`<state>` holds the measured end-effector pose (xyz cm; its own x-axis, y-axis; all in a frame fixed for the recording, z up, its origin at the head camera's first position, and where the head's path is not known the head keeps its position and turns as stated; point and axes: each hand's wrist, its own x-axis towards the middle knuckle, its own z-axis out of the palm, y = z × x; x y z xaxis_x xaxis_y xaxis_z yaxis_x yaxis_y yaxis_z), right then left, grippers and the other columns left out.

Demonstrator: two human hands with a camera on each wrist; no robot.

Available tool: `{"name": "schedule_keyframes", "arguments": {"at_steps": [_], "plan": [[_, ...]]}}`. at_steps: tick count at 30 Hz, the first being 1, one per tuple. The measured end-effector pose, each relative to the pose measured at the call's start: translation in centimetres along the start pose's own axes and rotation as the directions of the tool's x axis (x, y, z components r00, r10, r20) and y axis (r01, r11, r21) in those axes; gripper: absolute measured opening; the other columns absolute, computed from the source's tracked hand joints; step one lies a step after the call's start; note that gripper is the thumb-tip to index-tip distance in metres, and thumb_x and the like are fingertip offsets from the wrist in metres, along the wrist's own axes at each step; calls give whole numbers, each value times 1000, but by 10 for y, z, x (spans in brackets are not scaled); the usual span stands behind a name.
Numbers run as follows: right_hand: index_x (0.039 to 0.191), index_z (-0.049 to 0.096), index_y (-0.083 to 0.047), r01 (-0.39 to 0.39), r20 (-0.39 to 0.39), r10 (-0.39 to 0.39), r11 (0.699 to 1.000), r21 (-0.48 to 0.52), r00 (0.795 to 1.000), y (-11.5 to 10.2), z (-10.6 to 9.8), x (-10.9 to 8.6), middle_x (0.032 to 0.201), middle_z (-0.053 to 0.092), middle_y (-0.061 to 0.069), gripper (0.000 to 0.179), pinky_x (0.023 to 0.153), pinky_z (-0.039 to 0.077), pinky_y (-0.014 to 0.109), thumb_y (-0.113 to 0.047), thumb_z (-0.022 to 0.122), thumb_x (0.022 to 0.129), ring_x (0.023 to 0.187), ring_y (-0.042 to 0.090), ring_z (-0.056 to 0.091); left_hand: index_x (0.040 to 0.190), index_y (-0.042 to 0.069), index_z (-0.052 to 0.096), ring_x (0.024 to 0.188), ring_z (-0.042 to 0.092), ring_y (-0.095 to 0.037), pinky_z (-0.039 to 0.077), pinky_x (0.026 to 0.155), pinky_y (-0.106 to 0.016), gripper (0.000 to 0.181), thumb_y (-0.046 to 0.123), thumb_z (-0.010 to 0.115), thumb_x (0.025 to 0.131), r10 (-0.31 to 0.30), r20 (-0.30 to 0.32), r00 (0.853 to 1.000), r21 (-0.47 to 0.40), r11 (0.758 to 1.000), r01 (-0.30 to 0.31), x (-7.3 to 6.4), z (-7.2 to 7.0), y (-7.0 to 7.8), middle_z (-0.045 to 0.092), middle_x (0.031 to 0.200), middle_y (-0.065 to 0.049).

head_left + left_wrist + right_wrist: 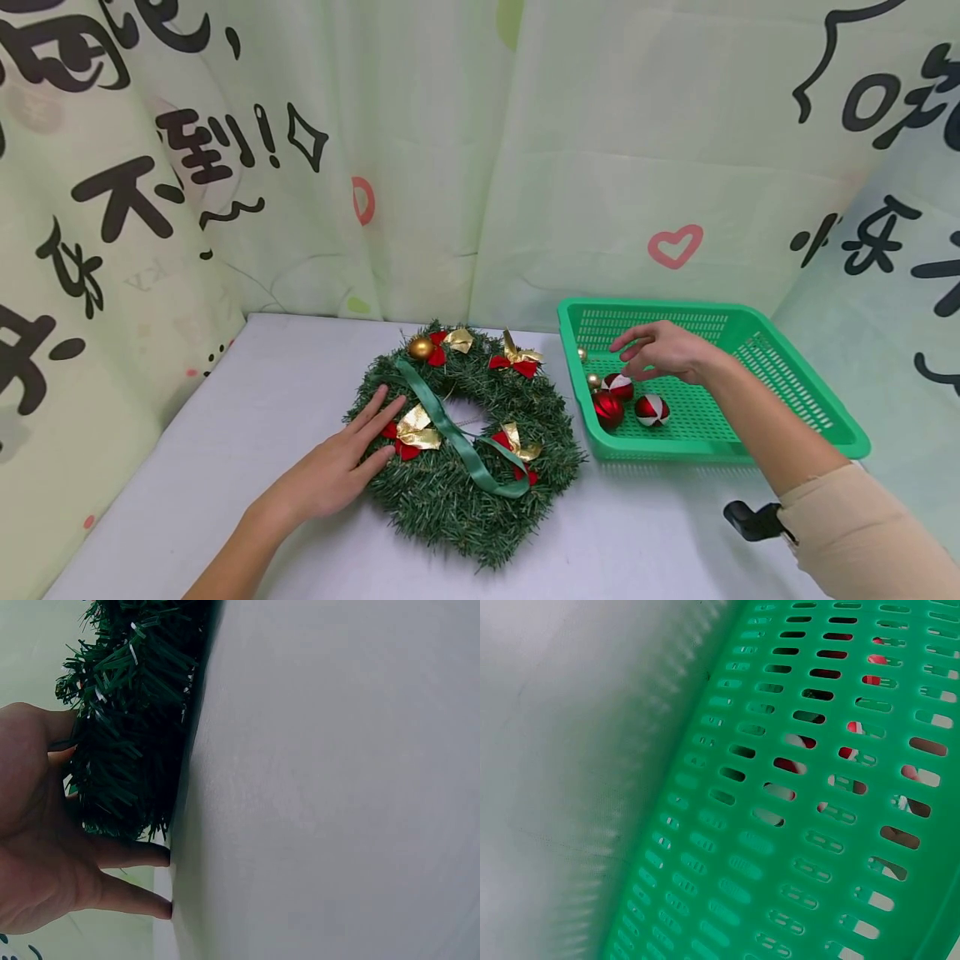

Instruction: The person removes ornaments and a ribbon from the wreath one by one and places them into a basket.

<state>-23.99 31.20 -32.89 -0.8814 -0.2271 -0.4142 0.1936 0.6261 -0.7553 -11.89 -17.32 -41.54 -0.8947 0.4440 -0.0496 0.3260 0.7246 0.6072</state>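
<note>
A green wreath (480,517) lies on the white table, with gold-and-red bows, one gold ball (422,347) and a loose green ribbon (450,429) across its middle. My left hand (341,467) rests against its left side with fingers spread. In the left wrist view, two fingertips of the left hand (45,847) reach the tabletop beside the wreath (127,750). Over the green basket (720,452), my right hand (663,352) hangs with fingers loosely bent and nothing visible in them. Below it are a shiny red ball (608,409) and red-and-white balls (652,410).
Small gold balls (593,381) lie along the basket's left side. In the right wrist view the slotted basket wall (780,847) hides most of what is inside. A printed curtain (420,167) stands behind the table (217,467).
</note>
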Motion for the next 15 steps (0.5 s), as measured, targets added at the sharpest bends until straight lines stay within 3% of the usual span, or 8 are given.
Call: {"name": "schedule_keyframes", "arguments": {"at_steps": [15], "plan": [[144, 52, 8, 53, -22, -53, 998, -24, 998, -12, 6, -2, 151, 46, 34, 49, 107, 53, 52, -6, 65, 99, 119, 34, 65, 169, 36, 10, 148, 38, -51, 39, 110, -72, 65, 49, 40, 112, 9, -3, 1000, 4, 1000, -9, 0, 1, -1, -2, 177, -2]]}}
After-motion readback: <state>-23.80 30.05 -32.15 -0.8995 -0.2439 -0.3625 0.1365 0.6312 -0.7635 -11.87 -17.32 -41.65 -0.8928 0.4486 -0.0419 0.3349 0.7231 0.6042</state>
